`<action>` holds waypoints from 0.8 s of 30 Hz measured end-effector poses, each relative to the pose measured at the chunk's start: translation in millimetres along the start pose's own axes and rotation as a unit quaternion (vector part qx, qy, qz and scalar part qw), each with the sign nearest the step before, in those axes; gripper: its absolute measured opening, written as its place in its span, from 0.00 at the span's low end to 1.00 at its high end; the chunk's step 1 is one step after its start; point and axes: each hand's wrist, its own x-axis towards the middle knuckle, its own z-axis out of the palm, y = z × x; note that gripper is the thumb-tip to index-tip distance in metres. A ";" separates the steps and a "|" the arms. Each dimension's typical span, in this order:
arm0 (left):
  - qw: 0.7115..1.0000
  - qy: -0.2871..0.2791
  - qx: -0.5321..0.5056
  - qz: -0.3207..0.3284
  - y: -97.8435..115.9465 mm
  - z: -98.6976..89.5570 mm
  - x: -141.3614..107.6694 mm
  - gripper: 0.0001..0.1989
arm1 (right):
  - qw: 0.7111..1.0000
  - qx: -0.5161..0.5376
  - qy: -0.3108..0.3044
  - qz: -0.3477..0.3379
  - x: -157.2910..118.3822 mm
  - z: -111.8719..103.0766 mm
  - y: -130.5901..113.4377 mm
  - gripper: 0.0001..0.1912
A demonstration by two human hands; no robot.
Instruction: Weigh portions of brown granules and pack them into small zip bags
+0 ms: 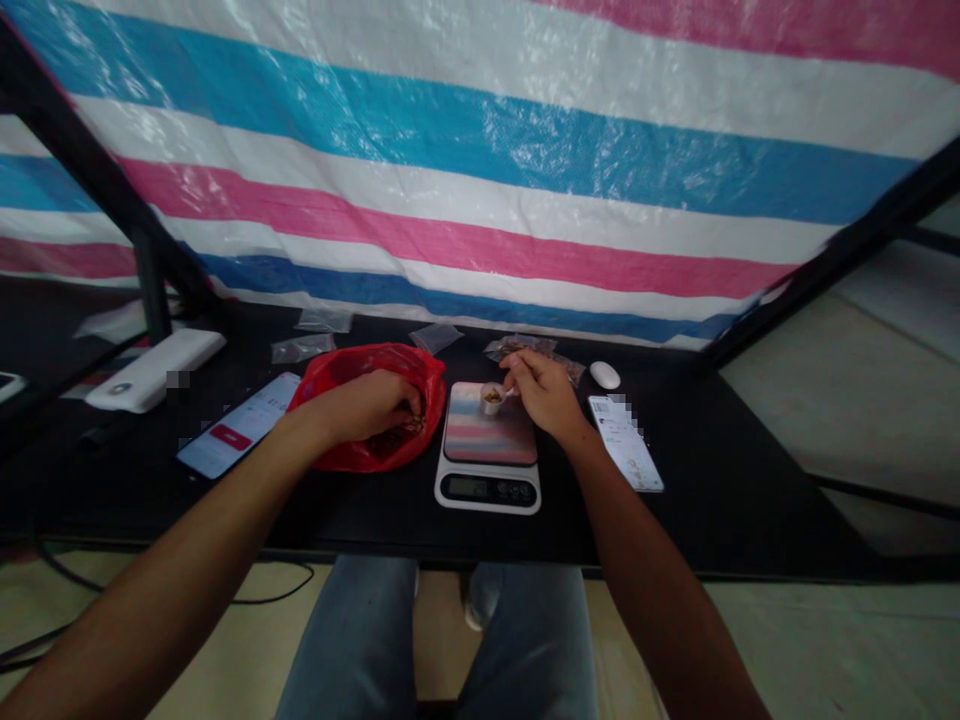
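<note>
My right hand (544, 393) pinches a small white scoop (491, 399) holding brown pieces, just above the striped top of a digital kitchen scale (487, 488). My left hand (367, 408) reaches into the mouth of a red plastic bag (427, 385), close beside the scale. Dark brown dried pieces (390, 443) lie inside the bag. The bag hides my left fingertips, so I cannot tell whether they hold any pieces.
A black table carries two phones, a white power bank (154, 370), a white mouse (604, 375) and several small clear plastic bags (302, 348) along the back. A striped plastic tarp (480, 170) hangs behind it. Cables lie on the floor at the left.
</note>
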 end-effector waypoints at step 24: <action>0.986 0.063 0.045 0.147 74.5 -30.1 69.5 0.14 | 0.999 -0.006 0.025 -0.032 2.4 -8.0 4.0 0.20</action>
